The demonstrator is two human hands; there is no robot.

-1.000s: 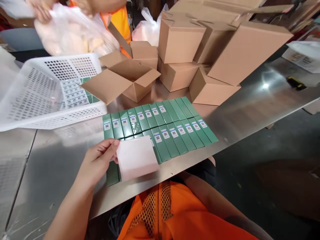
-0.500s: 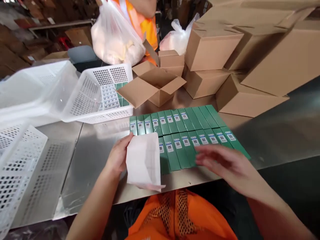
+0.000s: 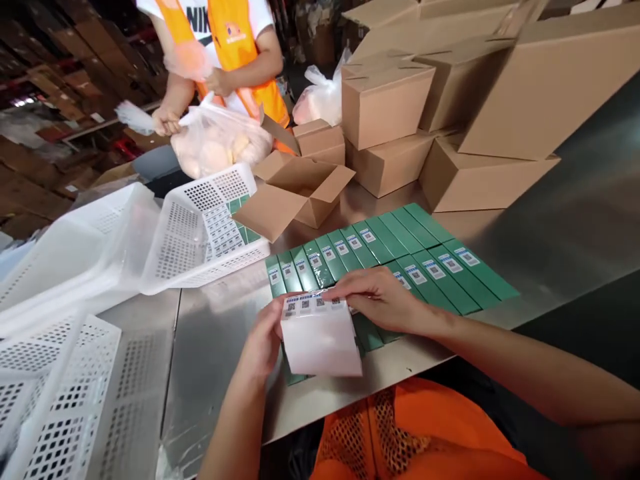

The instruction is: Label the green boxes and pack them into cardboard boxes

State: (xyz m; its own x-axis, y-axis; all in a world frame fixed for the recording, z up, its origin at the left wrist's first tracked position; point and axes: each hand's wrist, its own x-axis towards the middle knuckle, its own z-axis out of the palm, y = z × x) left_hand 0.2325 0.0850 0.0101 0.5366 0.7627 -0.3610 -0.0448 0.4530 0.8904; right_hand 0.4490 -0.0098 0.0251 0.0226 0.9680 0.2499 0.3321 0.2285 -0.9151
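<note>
Head view: the left hand (image 3: 263, 340) pinches a white label sheet (image 3: 320, 333) by its left edge, over the near row of green boxes (image 3: 400, 257) on the steel table (image 3: 215, 347). The right hand (image 3: 383, 300) pinches at the sheet's top strip of printed labels. Labelling seems underway; peeling one glossy sticker cleanly calls for a fingertip grip. The slim, flat cartons lie touching; brown boxes (image 3: 385, 100) and perforated white baskets (image 3: 200, 227) stand behind.

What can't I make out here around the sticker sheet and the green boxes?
Head view only:
- Label print on the sticker sheet: too small to read.
- Green boxes nearest the person: covered by the sheet, left hand and right hand.
- Open carton: inside hidden by flaps.
</note>
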